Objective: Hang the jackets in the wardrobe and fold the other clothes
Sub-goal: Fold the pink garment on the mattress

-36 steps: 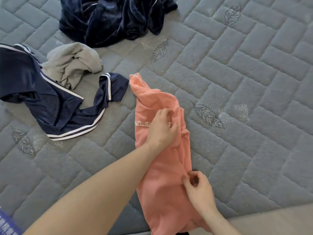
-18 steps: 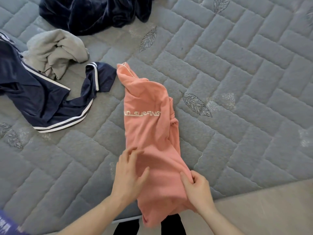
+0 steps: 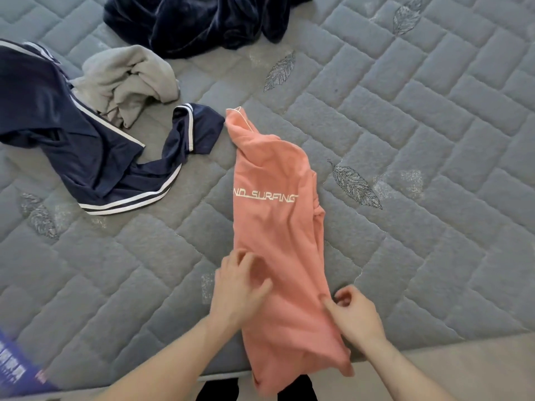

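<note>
You are looking down at a grey quilted mattress (image 3: 405, 140) with leaf shapes sewn into it. A pink top (image 3: 278, 227) is lying on it in a long, narrow strip, and its lower end is hanging over the near edge of the mattress. White letters are running across its middle.

Your left hand (image 3: 236, 290) is resting on the left side of the pink top, low down. Its fingers are lying loosely spread on the cloth, and the thumb is sticking out to the right. It is touching the top, not grabbing it.

Your right hand (image 3: 354, 312) is at the right edge of the pink top, a bit nearer to you. Its thumb is pressing on the cloth, and its fingers are curling in at the edge. It is looking like a pinch on the hem, but the fingertips are partly hiding.

To the left, a navy top with white stripes (image 3: 86, 157) is lying crumpled. A grey cloth (image 3: 127, 79) is sitting bunched up just behind it, touching it. A dark blue velvet jacket (image 3: 197, 21) is lying in a heap at the far edge.
</note>
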{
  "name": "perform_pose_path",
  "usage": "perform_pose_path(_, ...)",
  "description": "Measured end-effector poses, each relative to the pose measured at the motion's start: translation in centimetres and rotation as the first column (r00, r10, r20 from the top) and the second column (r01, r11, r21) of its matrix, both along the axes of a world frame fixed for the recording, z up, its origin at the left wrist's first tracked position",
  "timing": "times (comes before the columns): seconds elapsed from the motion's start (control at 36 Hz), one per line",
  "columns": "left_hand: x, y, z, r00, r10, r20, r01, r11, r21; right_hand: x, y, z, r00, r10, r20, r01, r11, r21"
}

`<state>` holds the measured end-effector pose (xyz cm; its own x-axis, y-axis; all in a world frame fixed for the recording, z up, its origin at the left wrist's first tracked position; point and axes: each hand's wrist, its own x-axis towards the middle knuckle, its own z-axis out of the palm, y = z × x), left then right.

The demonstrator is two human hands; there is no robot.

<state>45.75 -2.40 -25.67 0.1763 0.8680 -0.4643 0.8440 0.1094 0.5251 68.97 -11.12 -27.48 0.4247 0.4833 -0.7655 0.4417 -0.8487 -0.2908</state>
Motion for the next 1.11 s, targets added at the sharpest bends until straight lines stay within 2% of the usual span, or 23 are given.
perform_pose_path(0.11,-1.9,7.1,-0.5,0.985,0.175,-0.003,-0.174,0.982,0.069,-0.7,6.6,1.9,0.998,-0.058,-0.013,0.059,0.937,0.345)
perform_pose_path(0.25,-5.1,14.7,-2.7,0.930,0.303,-0.206,-0.318,0.947,-0.046,-2.2,16.2,2.4,1.000,0.021,-0.019,-0.008,0.857,0.515)
perform_pose_path(0.31,-6.0,16.5,-3.5,0.918,0.271,-0.290,-0.317,0.940,-0.128,-2.5,19.8,2.1,1.000,0.031,-0.004,-0.024,0.838,0.545)
perform_pose_path(0.42,-6.1,17.4,-4.8,0.892,0.047,-0.449,-0.167,0.959,-0.230,-2.4,25.3,1.1,0.998,-0.004,0.055,-0.025,0.854,0.520)
perform_pose_path(0.56,-5.8,17.1,-5.4,0.844,-0.039,-0.535,-0.095,0.971,-0.221,-1.7,26.7,-0.1,0.956,0.249,0.153,-0.282,0.922,0.264)
perform_pose_path(0.64,-5.6,17.4,-5.3,0.836,-0.052,-0.547,-0.089,0.969,-0.228,-1.6,26.8,-0.5,0.942,0.294,0.160,-0.320,0.932,0.173)
perform_pose_path(0.69,-5.6,17.5,-5.2,0.833,-0.054,-0.551,-0.087,0.970,-0.227,-2.1,27.9,-0.5,0.966,0.203,0.160,-0.230,0.957,0.177)
perform_pose_path(0.75,-5.4,17.6,-5.0,0.830,-0.060,-0.554,-0.083,0.970,-0.230,-2.8,29.3,-0.3,0.975,0.105,0.197,-0.155,0.954,0.256)
perform_pose_path(0.83,-4.9,17.5,-4.8,0.823,-0.069,-0.565,-0.079,0.969,-0.234,-4.5,31.9,0.6,0.964,0.112,0.240,-0.205,0.889,0.410)
perform_pose_path(0.89,-4.8,17.4,-4.8,0.821,-0.071,-0.567,-0.077,0.970,-0.232,-5.8,33.7,1.2,0.968,0.188,0.169,-0.245,0.864,0.441)
perform_pose_path(1.0,-4.8,17.3,-4.9,0.816,-0.080,-0.572,-0.061,0.973,-0.223,-7.5,36.6,1.1,0.951,0.304,-0.055,-0.259,0.880,0.398)
perform_pose_path(1.11,-4.8,17.2,-5.1,0.813,-0.084,-0.576,-0.050,0.976,-0.213,-7.5,38.1,-0.6,0.920,0.353,-0.168,-0.302,0.915,0.268)
